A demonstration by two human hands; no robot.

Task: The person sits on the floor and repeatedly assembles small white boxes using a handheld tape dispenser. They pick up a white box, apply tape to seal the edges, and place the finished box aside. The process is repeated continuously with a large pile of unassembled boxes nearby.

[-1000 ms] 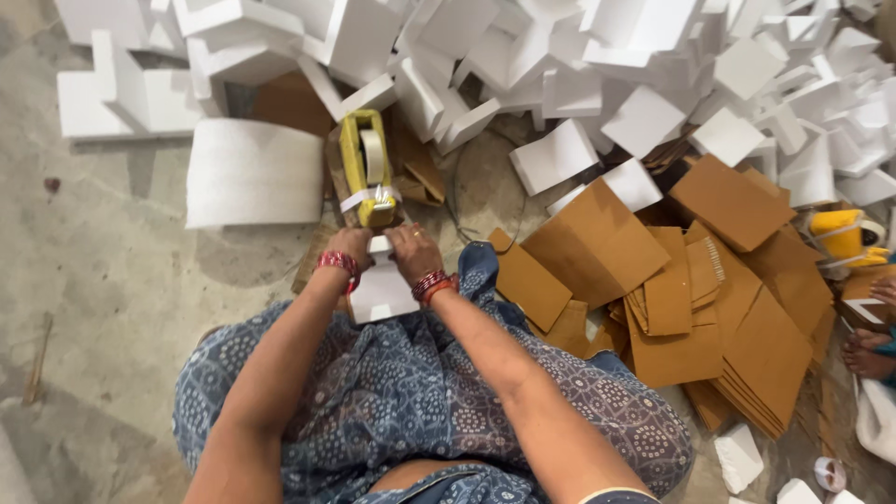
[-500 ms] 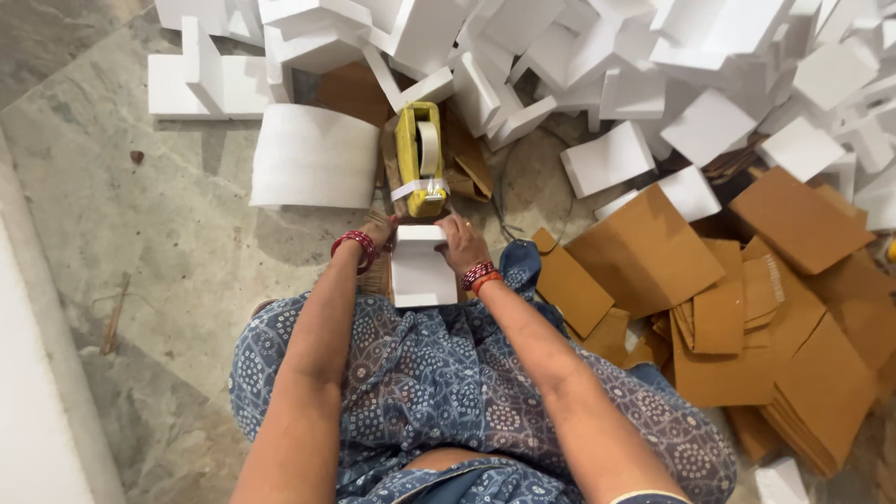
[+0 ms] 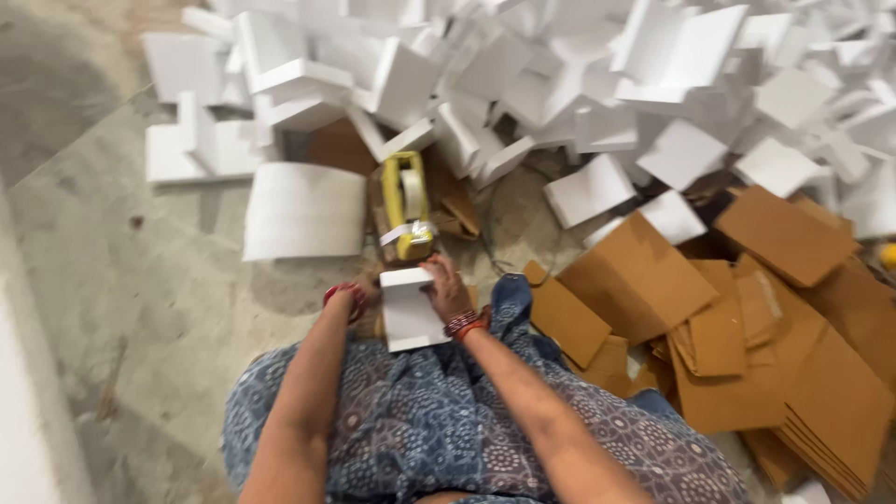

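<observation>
The person sits on the stone floor and holds a small white foam block in front of the knees, above the blue patterned cloth of the lap. The right hand lies on the right side of the block, its fingers curled around the upper edge, so it grips the block. The left hand is at the left side of the block and mostly hidden behind it; I cannot tell how far its fingers are closed. Both wrists carry red bangles. Just beyond the block, touching its far edge or almost so, stands a yellow tape dispenser with a roll of pale tape. To the left of the dispenser a large white curved foam sheet lies flat on the floor. Along the far edge of the floor a big heap of white foam pieces is piled. At the right side many flat brown cardboard pieces lie in loose stacks.
</observation>
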